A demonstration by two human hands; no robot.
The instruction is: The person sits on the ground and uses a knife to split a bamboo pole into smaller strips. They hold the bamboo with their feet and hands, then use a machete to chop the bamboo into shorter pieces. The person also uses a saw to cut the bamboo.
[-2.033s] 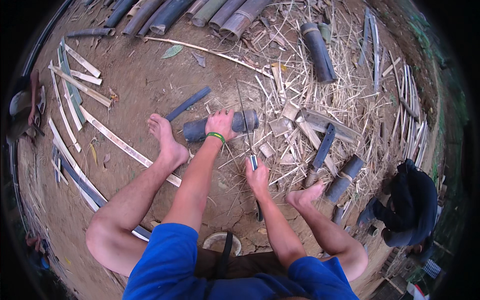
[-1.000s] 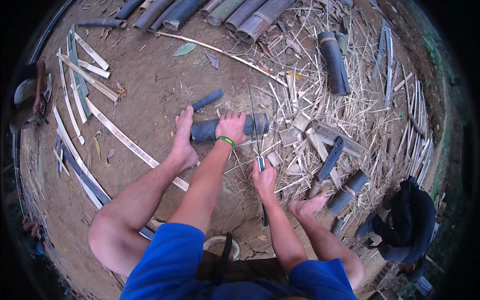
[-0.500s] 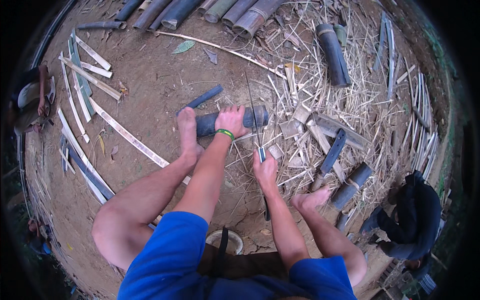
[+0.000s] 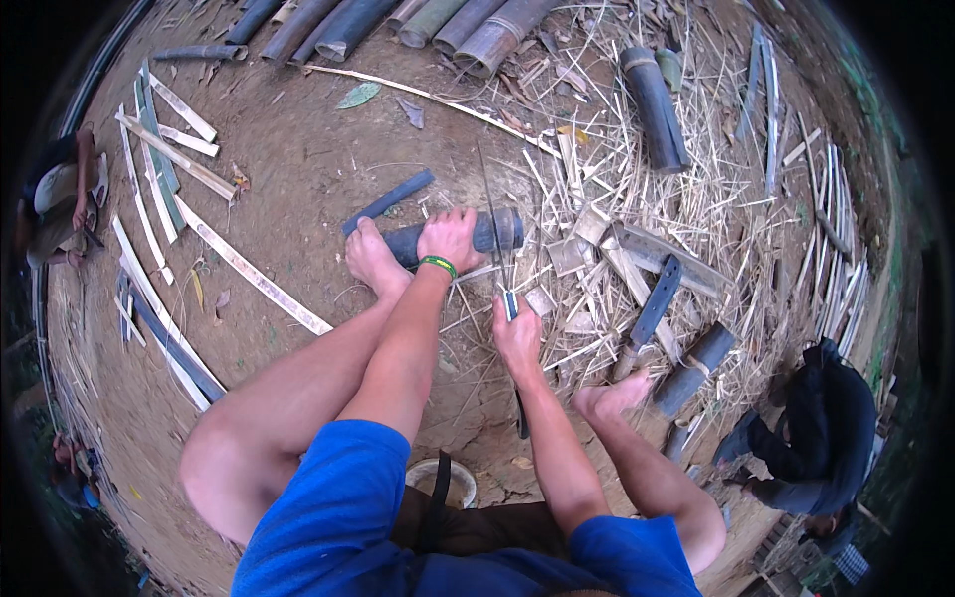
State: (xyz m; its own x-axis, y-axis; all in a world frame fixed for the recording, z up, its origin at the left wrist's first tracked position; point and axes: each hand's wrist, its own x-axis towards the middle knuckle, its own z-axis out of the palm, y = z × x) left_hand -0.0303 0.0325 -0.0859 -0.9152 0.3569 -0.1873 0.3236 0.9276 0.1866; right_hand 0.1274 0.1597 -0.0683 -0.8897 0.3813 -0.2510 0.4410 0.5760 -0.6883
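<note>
A dark bamboo tube [image 4: 402, 245] lies crosswise on the dirt in front of me. My left hand [image 4: 450, 239], with a green and yellow wristband, is wrapped over it and holds it down. My bare left foot [image 4: 377, 257] is against the tube's left end. My right hand [image 4: 517, 333] grips a handsaw [image 4: 510, 302] by its long handle, whose dark butt shows by my wrist. The thin blade points away from me and crosses the tube close to its right end. I cannot tell how deep it sits in the bamboo.
A dark bamboo strip [image 4: 390, 200] lies behind the tube. Right of it are shavings, a sheathed blade [image 4: 652, 310] and a short bamboo piece [image 4: 695, 368]. Split slats [image 4: 254, 267] lie left, bamboo tubes [image 4: 358, 28] at the back. A person in dark clothes [image 4: 818, 433] crouches at right.
My left foot has tilted, its toes sliding left and nearer along the tube's end. The whole view has shifted slightly. Both hands keep their hold, and the saw stays across the tube.
</note>
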